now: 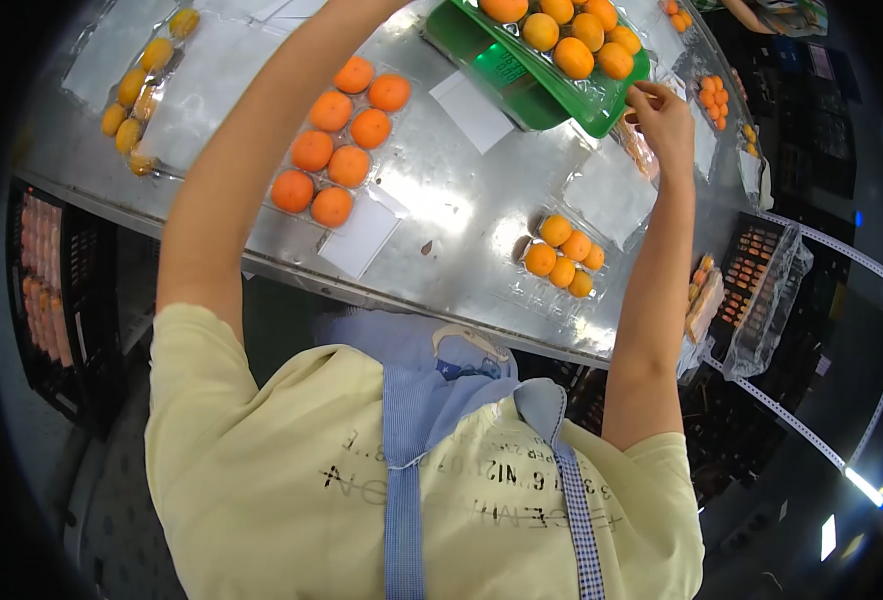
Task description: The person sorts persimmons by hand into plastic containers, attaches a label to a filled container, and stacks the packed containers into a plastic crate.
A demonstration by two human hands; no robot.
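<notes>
My right hand (pixel 664 125) closes its thumb and fingers on the right corner of a green tray (pixel 597 122). Orange-yellow round fruits (pixel 573 58), in what looks like clear plastic packaging, fill the tray. The tray sits tilted over a green scale (pixel 461 45) with a lit display (pixel 501 66). My left forearm (pixel 251 130) stretches to the top edge, and the hand itself is out of view. Beside that forearm lies a clear pack of larger orange fruits (pixel 348 166). Nearer my body is an open clear pack with several small orange fruits (pixel 562 256).
The metal table (pixel 441 250) carries white paper sheets (pixel 471 108) and a row of yellow fruits (pixel 133 88) at left. More fruit clusters (pixel 713 100) lie at the right. Crates of packed fruit stand below left (pixel 46 280) and right (pixel 756 260). Another person's arm (pixel 746 14) shows top right.
</notes>
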